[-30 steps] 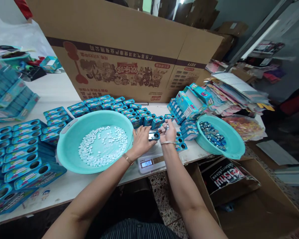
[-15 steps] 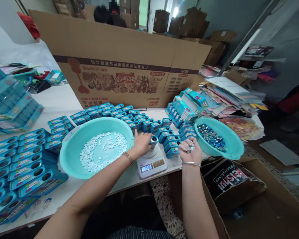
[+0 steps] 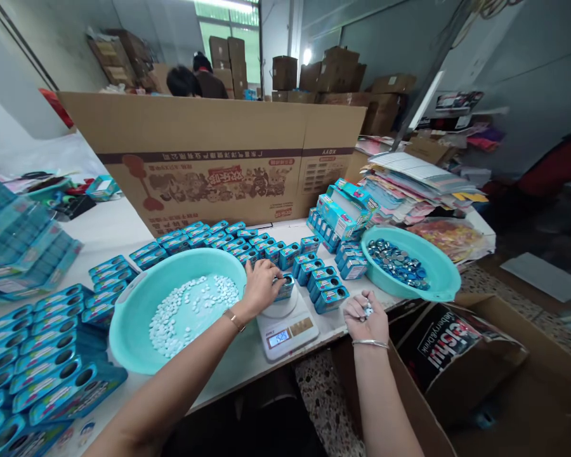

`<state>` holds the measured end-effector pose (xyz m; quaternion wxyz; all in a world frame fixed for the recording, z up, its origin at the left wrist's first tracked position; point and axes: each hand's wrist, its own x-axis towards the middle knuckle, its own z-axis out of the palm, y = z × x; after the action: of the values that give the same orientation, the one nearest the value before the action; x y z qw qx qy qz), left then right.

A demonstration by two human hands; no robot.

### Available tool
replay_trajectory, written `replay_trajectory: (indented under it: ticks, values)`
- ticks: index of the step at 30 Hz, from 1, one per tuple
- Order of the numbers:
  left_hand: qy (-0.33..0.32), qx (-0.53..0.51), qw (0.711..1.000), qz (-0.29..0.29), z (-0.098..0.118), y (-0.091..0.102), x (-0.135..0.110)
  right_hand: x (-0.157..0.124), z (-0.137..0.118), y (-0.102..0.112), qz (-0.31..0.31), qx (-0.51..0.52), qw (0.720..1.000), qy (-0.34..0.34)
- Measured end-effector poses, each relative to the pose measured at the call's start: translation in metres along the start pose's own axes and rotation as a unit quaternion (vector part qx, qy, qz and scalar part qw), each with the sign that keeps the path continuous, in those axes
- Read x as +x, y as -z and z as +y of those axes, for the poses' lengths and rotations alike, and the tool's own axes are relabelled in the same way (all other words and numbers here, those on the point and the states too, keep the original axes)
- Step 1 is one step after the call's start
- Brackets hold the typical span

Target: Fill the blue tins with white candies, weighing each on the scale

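Note:
My left hand (image 3: 262, 287) grips a small blue tin (image 3: 285, 287) with a round hole in its top, at the round plate of a white digital scale (image 3: 289, 335). The scale's display is lit. To the right, past the scale, my right hand (image 3: 367, 317) is turned palm up, its fingers curled round several small white tablets (image 3: 367, 310). More white tablets (image 3: 166, 324) lie in a turquoise basin (image 3: 124, 343) left of the scale. Rows of similar blue tins (image 3: 327, 289) with open holes stand behind and beside the scale.
A second turquoise basin (image 3: 438, 282) at right holds shiny metal and blue pieces. A large cardboard sheet (image 3: 209, 133) stands along the table's back. Stacked papers (image 3: 413, 181) are at right, an open carton (image 3: 528, 393) below. Many tins (image 3: 71, 355) fill the left side.
The head view has tilted upward, so more of the room behind shows. My left hand stays at the tin on the scale. My right hand still holds tablets beside the scale.

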<state>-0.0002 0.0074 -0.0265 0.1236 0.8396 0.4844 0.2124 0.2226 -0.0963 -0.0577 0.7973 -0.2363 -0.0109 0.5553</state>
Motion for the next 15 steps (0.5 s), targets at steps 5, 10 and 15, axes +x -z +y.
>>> replay_trajectory:
  ticks: [5, 10, 15]
  values:
    - [-0.004, 0.003, 1.0, -0.029, 0.01, -0.001, 0.009, -0.001, 0.003, 0.002, -0.021, -0.005, 1.0, -0.007]
    - [-0.035, 0.048, 0.989, -0.139, 0.007, -0.002, 0.006, -0.002, -0.005, 0.011, -0.016, -0.009, 1.0, 0.003]
    - [-0.06, 0.041, 0.993, -0.095, 0.009, 0.031, 0.044, -0.004, -0.014, 0.018, -0.011, -0.01, 1.0, 0.01]
